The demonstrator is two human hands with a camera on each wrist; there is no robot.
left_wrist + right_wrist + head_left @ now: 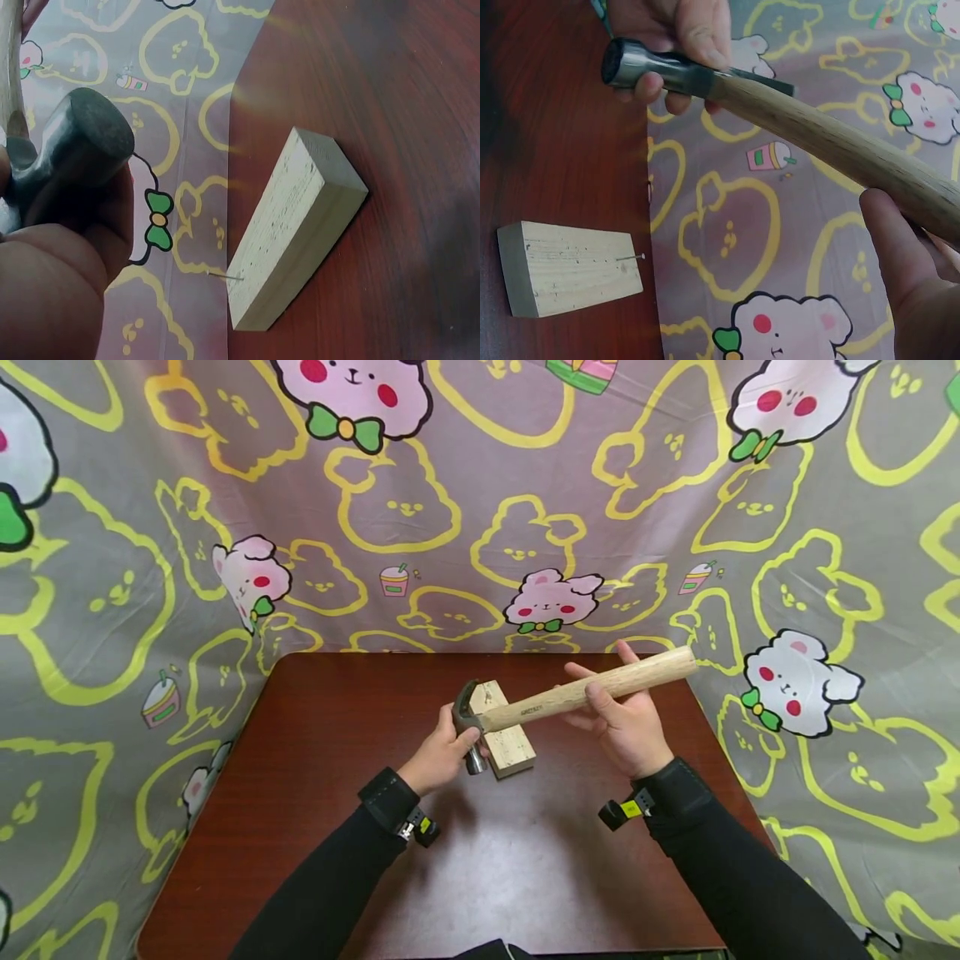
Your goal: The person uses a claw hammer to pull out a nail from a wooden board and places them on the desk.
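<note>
A claw hammer (585, 693) with a pale wooden handle (817, 135) hangs level above the table. My left hand (450, 747) grips its steel head (75, 157), fingers wrapped round the metal (645, 66). My right hand (622, 727) lies palm up under the handle's middle, with the thumb (885, 225) pressed against the wood. Just below the hammer head a small light wooden block (510, 735) lies flat on the table. A thin nail (632, 258) sticks out of the block's top face (300, 225) near one end.
The dark red-brown table (337, 777) has its far edge just behind the block. A grey cloth (450, 527) printed with yellow and pink cartoon animals hangs behind it and drapes down both sides. Both forearms wear black sleeves.
</note>
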